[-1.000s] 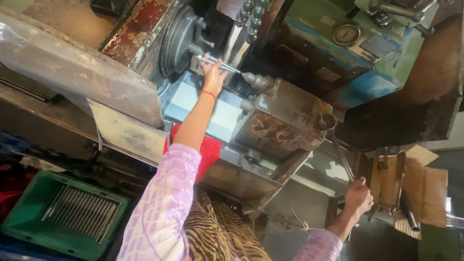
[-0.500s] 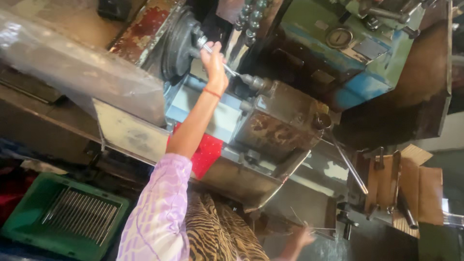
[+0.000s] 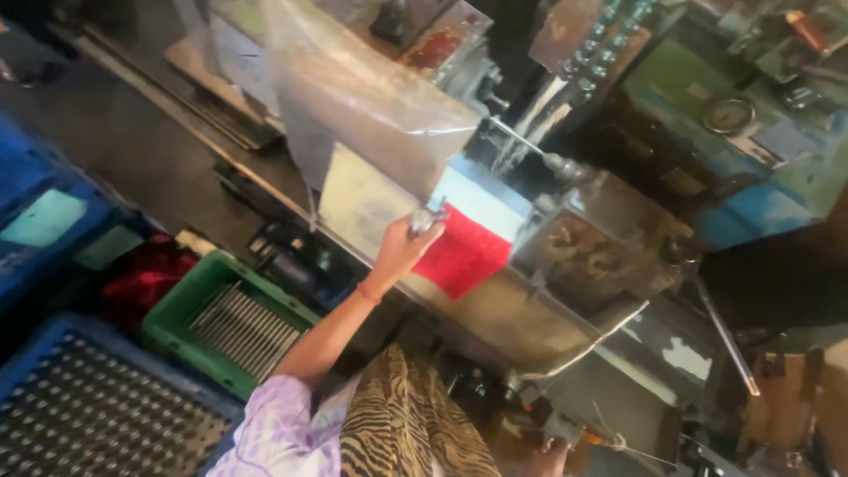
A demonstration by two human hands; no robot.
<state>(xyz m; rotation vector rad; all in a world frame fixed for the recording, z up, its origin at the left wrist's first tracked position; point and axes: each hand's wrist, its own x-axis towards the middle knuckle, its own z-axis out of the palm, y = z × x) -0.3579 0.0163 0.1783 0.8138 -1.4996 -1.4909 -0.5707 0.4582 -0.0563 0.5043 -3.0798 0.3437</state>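
Observation:
My left hand [image 3: 399, 250] is raised in front of the machine and pinches a small shiny metal part [image 3: 427, 217] between its fingertips. It is just left of a red cloth [image 3: 464, 256] that hangs over the machine's front. A lilac sleeve covers the upper arm. Only a sliver of my right hand [image 3: 556, 456] shows at the bottom edge, and its fingers are hidden. Above and to the right, a thin metal rod [image 3: 521, 141] sticks out of the machine's spindle area.
A clear plastic guard [image 3: 371, 97] stands over the machine at upper left. A green crate [image 3: 181, 309] with several metal rods sits at lower left, beside a blue crate [image 3: 53, 353] of small parts. A long lever [image 3: 724, 340] slants down at right, below the green machine body [image 3: 671, 79].
My left hand has come down from the spindle to beside the red cloth, now with a small metal part. My right hand left the lever and dropped to the bottom edge. The view swung left.

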